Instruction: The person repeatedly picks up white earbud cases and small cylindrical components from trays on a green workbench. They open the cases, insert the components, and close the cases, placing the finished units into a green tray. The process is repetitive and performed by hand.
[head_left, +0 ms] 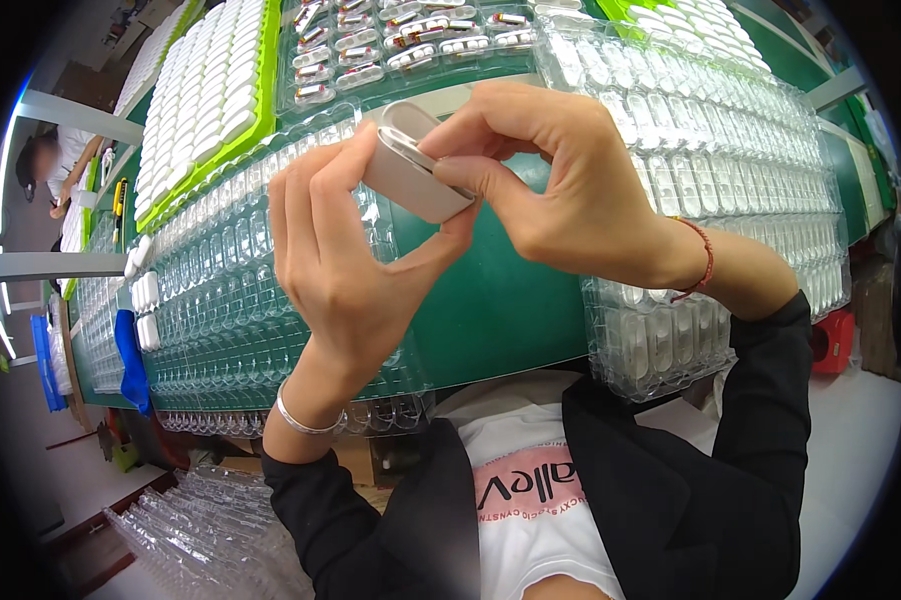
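Observation:
Above the green table (500, 310) I hold a small white case (410, 185), tilted, with its rounded lid swung up; it looks like an earbud charging case. My left hand (340, 235) wraps its fingers and thumb around the two ends of the case. The thumb and forefinger of my right hand (570, 180) pinch together at the case's opening, touching its inner edge. Whatever lies between those fingertips is hidden. To the left of the case lies a clear plastic tray (240, 300) with rows of moulded pockets.
Stacked clear trays (690, 150) holding white pieces lie at right. Green trays (266, 90) of white cases stand at far left and far right. Between them, a tray (380, 75) holds small parts. A blue cloth (130, 360) hangs by the left edge; another person (70, 165) sits beyond.

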The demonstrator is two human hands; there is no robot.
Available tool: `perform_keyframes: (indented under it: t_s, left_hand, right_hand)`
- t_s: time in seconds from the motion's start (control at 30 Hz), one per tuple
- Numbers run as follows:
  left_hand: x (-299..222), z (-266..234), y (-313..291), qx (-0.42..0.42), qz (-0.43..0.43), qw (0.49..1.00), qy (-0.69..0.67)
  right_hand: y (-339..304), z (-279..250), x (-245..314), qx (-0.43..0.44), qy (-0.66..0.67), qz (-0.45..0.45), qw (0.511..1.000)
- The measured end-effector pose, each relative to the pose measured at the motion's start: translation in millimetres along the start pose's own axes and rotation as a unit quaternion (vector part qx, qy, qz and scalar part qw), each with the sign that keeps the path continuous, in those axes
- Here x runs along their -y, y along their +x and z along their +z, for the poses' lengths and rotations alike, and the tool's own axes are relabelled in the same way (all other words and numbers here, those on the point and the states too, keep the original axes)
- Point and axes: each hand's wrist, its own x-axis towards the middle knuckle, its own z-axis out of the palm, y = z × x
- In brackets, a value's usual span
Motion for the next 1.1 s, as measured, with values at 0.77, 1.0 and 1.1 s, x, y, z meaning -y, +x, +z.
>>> perform_keyframes:
  t_s: [0.77, 1.0, 1.1]
  left_hand:
    - [1, -9, -8, 0.004, -0.03, 1.0, 0.0]
    - [1, -8, -8, 0.018, -0.021, 1.0, 0.004]
    - [1, -9, -8, 0.016, -0.027, 0.999, 0.004]
  right_hand:
    - [3, -2, 0, 0.028, -0.102, -0.073, 0.992]
    - [1, 7, -5, -0.007, -0.039, -0.067, 0.997]
    - [2, 6, -5, 0.003, -0.033, -0.076, 0.997]
